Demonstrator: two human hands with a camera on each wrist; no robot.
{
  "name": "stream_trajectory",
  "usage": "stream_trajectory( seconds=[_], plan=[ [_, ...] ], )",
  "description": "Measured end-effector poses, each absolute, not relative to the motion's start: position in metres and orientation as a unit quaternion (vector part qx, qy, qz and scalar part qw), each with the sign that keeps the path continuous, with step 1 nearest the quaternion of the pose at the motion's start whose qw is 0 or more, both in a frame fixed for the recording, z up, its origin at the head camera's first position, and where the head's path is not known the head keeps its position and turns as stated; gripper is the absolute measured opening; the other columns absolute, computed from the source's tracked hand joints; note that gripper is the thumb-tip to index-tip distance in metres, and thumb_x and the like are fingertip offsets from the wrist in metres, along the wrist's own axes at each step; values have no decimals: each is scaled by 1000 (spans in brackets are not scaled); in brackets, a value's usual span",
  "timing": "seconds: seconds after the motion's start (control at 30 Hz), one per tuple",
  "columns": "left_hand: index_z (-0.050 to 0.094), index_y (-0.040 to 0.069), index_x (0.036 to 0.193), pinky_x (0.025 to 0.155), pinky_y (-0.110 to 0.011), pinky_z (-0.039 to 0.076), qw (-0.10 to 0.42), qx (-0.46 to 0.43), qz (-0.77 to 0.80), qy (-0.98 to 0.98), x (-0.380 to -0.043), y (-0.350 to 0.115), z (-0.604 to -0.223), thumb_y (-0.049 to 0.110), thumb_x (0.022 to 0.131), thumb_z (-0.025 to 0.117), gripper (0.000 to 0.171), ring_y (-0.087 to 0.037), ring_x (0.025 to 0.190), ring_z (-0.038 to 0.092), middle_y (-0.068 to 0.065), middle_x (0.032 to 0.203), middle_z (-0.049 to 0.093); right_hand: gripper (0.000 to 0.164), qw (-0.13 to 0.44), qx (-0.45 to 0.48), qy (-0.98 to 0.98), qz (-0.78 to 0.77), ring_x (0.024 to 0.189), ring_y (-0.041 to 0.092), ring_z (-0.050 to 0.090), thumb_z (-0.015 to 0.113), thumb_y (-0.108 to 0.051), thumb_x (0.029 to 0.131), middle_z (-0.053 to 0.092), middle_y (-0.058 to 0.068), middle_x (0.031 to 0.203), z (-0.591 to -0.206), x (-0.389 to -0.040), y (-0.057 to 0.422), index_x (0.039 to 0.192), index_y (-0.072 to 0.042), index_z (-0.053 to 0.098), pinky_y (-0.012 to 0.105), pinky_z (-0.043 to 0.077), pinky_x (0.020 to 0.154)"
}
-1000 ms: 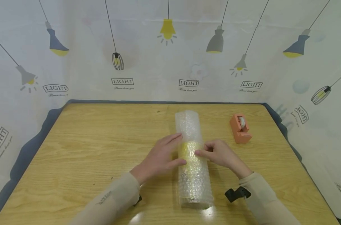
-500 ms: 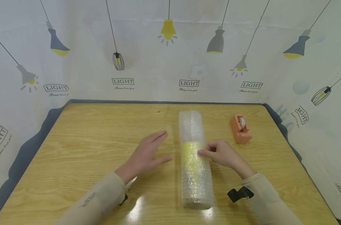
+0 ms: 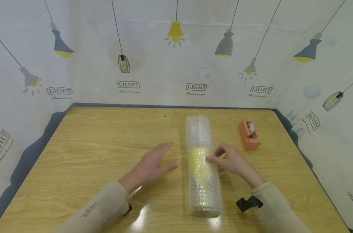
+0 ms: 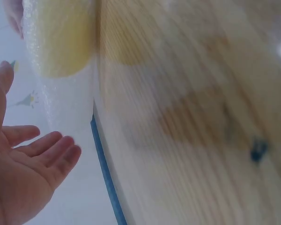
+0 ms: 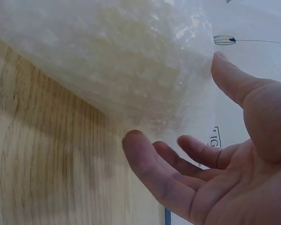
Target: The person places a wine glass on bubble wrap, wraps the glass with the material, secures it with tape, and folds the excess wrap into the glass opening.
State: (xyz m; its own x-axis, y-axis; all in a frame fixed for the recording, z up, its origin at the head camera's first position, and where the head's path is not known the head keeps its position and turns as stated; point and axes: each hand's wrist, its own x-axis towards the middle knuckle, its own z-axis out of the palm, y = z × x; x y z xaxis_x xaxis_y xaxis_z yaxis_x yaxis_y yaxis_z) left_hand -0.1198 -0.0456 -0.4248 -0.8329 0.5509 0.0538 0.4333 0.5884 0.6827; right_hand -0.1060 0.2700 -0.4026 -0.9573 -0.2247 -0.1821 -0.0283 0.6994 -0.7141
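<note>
A bubble-wrapped cylinder (image 3: 204,181) lies lengthwise on the wooden table (image 3: 112,136), something yellow showing through its wrap. Its far end is only clear, empty-looking bubble wrap (image 3: 197,129). My right hand (image 3: 233,161) holds the cylinder's right side, thumb on top and curved fingers against the flank; the right wrist view shows the fingertips (image 5: 133,140) right at the wrap. Left of the cylinder my left hand (image 3: 148,166) hovers apart from it, fingers loosely extended and holding nothing. In the left wrist view the left palm (image 4: 23,183) faces the wrapped cylinder (image 4: 61,37).
An orange tape dispenser (image 3: 249,136) with a roll of tape stands to the right, beyond my right hand. A white curtain (image 3: 156,64) printed with lamps closes off the back and sides of the table.
My left hand has let go of the cylinder and drawn back to the left. The cylinder has shifted slightly right, with my right hand staying on its side.
</note>
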Motion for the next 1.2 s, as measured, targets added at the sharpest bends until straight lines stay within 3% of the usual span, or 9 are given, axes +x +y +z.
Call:
stream_trajectory(
  seconds=[0.23, 0.5, 0.93, 1.2],
  plan=[
    [36, -4, 157, 108, -50, 51, 145, 295, 419, 846, -118, -33, -430, 37, 107, 57, 68, -36, 132, 58, -22, 152, 51, 74, 190, -36, 879, -436, 82, 26, 74, 67, -45, 100, 55, 38, 136, -403, -103, 269, 141, 13, 45, 45, 64, 78],
    [37, -2, 157, 105, -45, 55, 188, 291, 443, 827, -115, -19, -430, 39, 109, 52, 65, -33, 127, 63, -20, 152, 52, 79, 202, -32, 869, -451, 92, 28, 74, 66, -44, 101, 54, 39, 138, -404, -103, 266, 145, 16, 41, 43, 65, 77],
    [39, 5, 158, 104, -43, 55, 188, 298, 450, 821, -113, -13, -427, 39, 110, 50, 60, -29, 128, 62, -16, 152, 53, 81, 189, -24, 870, -454, 91, 26, 73, 67, -46, 100, 56, 35, 138, -404, -104, 262, 149, 13, 40, 42, 65, 78],
    [41, 3, 157, 103, -46, 56, 174, 285, 446, 830, -112, -15, -421, 42, 108, 52, 63, -35, 122, 65, -17, 153, 51, 77, 158, -35, 874, -458, 93, 26, 73, 68, -44, 100, 59, 32, 134, -403, -106, 258, 147, 11, 44, 43, 65, 80]
  ],
)
